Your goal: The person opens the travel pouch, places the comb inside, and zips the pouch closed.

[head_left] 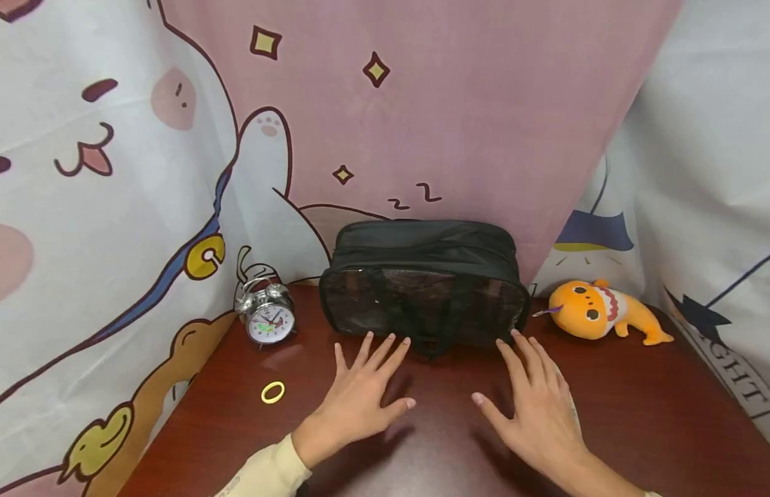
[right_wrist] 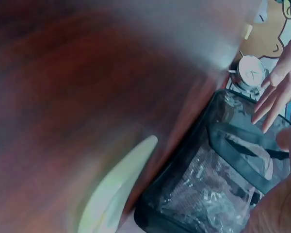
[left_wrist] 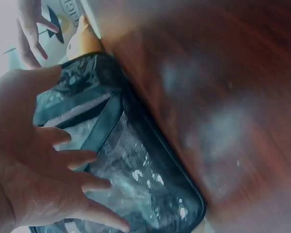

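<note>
A black bag with a clear, see-through front panel and two dark handle straps (head_left: pixel 381 304) stands at the back of the table. My left hand (head_left: pixel 360 400) is in front of the bag's left half, palm down, fingers spread and straight, holding nothing. Facing the right half, my right hand (head_left: pixel 536 414) has its fingers extended and spread too, with nothing in its grasp. Fingertips of both hands reach close to the bag's lower front edge in the head view. A pale green curved, pointed thing (right_wrist: pixel 119 189) lies by my right hand, mostly hidden behind it in the head view.
A silver twin-bell alarm clock (head_left: pixel 269 321) stands left of the bag, and a yellow ring (head_left: pixel 273 393) lies in front of it. An orange shark plush (head_left: pixel 586 310) lies at the right. Printed cloth walls (head_left: pixel 484 103) enclose the reddish-brown table (head_left: pixel 447 442).
</note>
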Motion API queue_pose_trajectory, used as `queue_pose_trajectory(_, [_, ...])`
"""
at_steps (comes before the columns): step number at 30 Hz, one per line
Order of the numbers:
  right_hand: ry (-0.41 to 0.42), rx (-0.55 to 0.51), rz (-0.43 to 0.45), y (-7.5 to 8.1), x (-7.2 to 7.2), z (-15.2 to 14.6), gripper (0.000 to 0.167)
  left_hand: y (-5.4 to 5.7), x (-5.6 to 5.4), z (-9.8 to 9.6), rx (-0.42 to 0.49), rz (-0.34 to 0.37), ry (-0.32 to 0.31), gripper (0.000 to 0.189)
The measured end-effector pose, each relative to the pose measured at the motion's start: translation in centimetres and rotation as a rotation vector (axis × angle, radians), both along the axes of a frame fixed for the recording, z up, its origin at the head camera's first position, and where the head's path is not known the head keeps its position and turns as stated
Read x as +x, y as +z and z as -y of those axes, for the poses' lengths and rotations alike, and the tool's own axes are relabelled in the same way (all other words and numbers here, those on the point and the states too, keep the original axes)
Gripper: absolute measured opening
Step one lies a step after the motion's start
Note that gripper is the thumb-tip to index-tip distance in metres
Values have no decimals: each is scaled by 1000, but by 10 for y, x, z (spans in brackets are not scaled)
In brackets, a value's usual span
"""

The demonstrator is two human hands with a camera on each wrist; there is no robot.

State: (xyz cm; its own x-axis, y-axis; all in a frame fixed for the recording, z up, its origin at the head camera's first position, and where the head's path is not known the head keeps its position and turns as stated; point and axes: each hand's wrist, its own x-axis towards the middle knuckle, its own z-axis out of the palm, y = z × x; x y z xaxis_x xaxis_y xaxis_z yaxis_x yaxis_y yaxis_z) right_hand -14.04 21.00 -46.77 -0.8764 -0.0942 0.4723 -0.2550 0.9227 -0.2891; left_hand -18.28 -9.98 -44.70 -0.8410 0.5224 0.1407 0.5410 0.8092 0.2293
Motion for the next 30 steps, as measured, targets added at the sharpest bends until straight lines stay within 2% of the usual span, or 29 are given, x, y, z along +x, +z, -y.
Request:
queue_pose_trajectory(2, [1,-45,-68,4,-2,-1,93,7,-1,7,37,-17,-39,89])
queue_pose_trajectory(6, [20,-114,-176,13,-8,-7,85,23,-6,22,132,-55,-169,79])
queue_pose_trajectory(9, [42,-154,-254,20,-15,-14,77,35,-9,32,211,-130,-214,72])
queue_pose_trajectory(13, [86,-209,-359,27,-26,-25,65,49,-15,46,318,-308,-194,69])
queue_pose_trajectory(15, [107,-231,-418,29,-33,-30,61,57,-19,54,378,-375,-180,71])
queue_pose_trajectory(17, [118,-248,-465,33,-40,-35,59,64,-25,63,433,-421,-160,75])
queue_pose_trajectory(21, [137,-310,-506,40,-53,-45,55,72,-37,78,548,-454,-76,75])
queue_pose_trajectory(23, [144,-358,-494,44,-59,-50,51,73,-45,83,639,-424,-29,70])
queue_pose_trajectory(25, [143,-420,-448,49,-64,-54,48,73,-53,86,751,-354,25,64])
queue_pose_trajectory(28, [126,-527,-315,54,-72,-60,44,70,-64,90,949,-187,107,57])
queue_pose_trajectory(30, [123,-604,-198,56,-78,-63,40,67,-71,92,1037,-100,168,53])
